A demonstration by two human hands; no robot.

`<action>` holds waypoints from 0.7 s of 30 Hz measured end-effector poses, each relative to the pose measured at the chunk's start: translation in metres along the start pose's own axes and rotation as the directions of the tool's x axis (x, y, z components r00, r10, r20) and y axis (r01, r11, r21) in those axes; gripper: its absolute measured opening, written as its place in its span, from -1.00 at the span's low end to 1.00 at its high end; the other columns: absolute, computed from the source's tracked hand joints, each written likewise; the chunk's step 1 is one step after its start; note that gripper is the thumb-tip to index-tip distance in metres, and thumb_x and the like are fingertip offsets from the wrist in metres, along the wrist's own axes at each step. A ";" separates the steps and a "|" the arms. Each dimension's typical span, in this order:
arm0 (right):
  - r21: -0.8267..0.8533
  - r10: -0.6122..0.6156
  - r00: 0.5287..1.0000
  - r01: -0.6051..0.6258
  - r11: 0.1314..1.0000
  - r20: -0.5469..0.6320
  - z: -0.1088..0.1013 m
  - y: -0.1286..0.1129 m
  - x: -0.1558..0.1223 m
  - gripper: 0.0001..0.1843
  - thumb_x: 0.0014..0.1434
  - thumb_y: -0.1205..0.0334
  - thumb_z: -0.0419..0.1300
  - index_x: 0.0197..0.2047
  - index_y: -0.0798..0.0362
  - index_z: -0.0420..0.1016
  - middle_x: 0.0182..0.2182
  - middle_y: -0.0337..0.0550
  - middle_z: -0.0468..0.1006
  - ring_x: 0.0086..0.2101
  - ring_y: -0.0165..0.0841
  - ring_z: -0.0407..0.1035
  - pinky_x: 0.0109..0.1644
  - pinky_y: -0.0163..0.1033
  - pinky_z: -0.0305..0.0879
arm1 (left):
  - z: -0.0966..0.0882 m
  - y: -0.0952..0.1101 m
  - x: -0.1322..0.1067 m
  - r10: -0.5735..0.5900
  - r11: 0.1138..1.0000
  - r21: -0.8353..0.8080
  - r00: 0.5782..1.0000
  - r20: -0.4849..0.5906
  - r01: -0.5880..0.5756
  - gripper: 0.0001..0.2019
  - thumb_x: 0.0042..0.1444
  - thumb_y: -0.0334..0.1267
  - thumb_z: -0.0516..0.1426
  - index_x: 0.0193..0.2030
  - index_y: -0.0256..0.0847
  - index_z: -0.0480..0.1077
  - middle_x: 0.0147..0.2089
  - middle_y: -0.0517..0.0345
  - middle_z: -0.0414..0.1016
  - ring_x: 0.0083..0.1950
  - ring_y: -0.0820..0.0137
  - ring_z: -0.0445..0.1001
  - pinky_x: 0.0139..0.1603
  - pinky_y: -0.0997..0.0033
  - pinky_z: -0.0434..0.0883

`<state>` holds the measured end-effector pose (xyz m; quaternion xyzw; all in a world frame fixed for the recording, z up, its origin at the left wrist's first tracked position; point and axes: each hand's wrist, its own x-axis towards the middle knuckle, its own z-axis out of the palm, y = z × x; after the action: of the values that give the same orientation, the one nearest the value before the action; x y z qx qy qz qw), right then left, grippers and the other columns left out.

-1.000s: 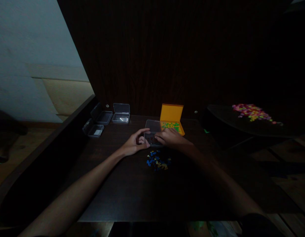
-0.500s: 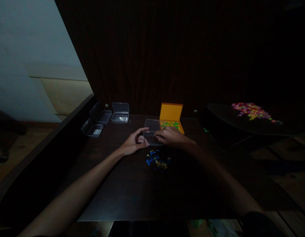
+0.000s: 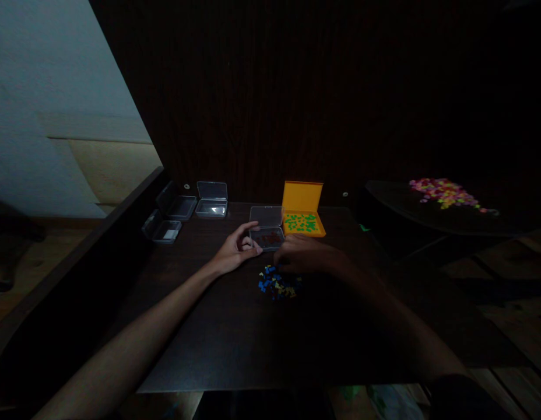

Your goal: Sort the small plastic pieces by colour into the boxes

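Note:
An open clear plastic box (image 3: 267, 218) lies on the dark table with its lid folded back and small reddish-brown pieces (image 3: 271, 238) in its base. My left hand (image 3: 238, 248) grips the box's left side, thumb at the near corner and index finger along the edge. My right hand (image 3: 303, 253) is just past the box's near right corner, above the far edge of a pile of small blue and yellow pieces (image 3: 277, 283). Its fingers are curled down and together in shadow; whatever is between them is hidden.
Right behind the clear box stands an open yellow box (image 3: 302, 197) with green pieces (image 3: 300, 222). Several open clear cases (image 3: 212, 208) sit at the back left. A mound of pink and yellow pieces (image 3: 448, 193) rests on a dark surface at right. A raised side panel (image 3: 78, 280) borders the left.
My right hand has moved from over the clear box toward me, to the pile, uncovering the reddish-brown pieces and more green ones. My left hand stays at the box, which sits slightly farther back-left.

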<state>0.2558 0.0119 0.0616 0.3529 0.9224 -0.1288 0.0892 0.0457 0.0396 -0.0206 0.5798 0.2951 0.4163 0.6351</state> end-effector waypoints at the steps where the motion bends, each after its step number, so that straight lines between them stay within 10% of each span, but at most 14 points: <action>1: -0.017 0.002 1.000 -0.002 1.000 -0.002 0.002 0.000 0.001 -0.81 0.12 0.31 0.23 -0.21 -0.02 0.64 -0.35 -0.14 0.58 -0.34 -0.37 0.36 -0.33 -0.32 0.06 | 0.000 0.000 0.000 0.003 1.000 -0.003 1.000 -0.002 -0.003 -0.31 -0.09 -0.38 0.34 0.21 -0.14 0.24 0.19 -0.08 0.29 -0.26 0.58 0.46 -0.14 0.46 0.45; 21: -0.018 0.037 0.999 -0.037 0.999 0.011 0.004 -0.001 0.006 -0.85 0.14 0.32 0.18 -0.32 0.06 0.61 -0.40 -0.13 0.57 -0.39 -0.40 0.36 -0.38 -0.33 0.04 | -0.001 0.000 0.000 -0.004 1.000 0.023 1.000 0.010 0.003 -0.30 -0.10 -0.37 0.34 0.22 -0.15 0.24 0.20 -0.10 0.30 -0.27 0.59 0.45 -0.16 0.47 0.45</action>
<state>0.2510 0.0133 0.0570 0.3683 0.9164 -0.1210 0.0997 0.0449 0.0405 -0.0203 0.5887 0.2975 0.4088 0.6307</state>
